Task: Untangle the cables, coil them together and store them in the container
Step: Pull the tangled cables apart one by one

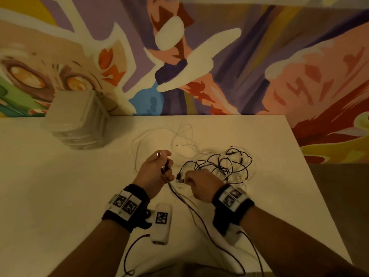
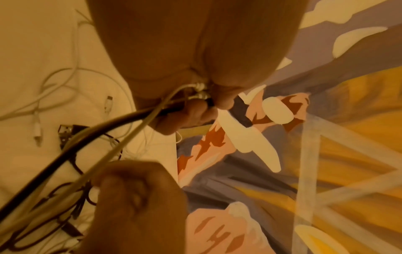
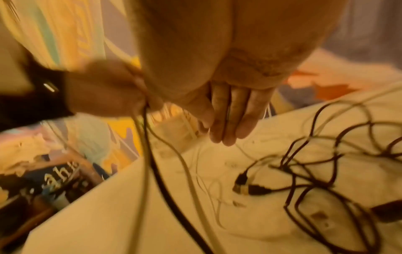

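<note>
A tangle of black and white cables (image 1: 219,164) lies on the white table (image 1: 60,186), right of centre; it also shows in the right wrist view (image 3: 315,171). My left hand (image 1: 166,169) grips a black and a white cable end together (image 2: 195,98), with a silver plug (image 1: 158,154) sticking up above the fist. These two cables (image 1: 185,202) trail towards me. Just right of it, my right hand (image 1: 187,181) is curled and pinches a thin white cable (image 2: 95,187) beside black plugs (image 1: 179,176). A pale lidded container (image 1: 77,120) stands at the back left.
Loose white cables (image 1: 179,140) loop on the table behind the hands. A painted wall (image 1: 199,56) runs along the table's far edge. The table's right edge (image 1: 311,176) slants down to dark floor. Thin black leads (image 1: 127,254) hang from the wrist cameras near the front edge.
</note>
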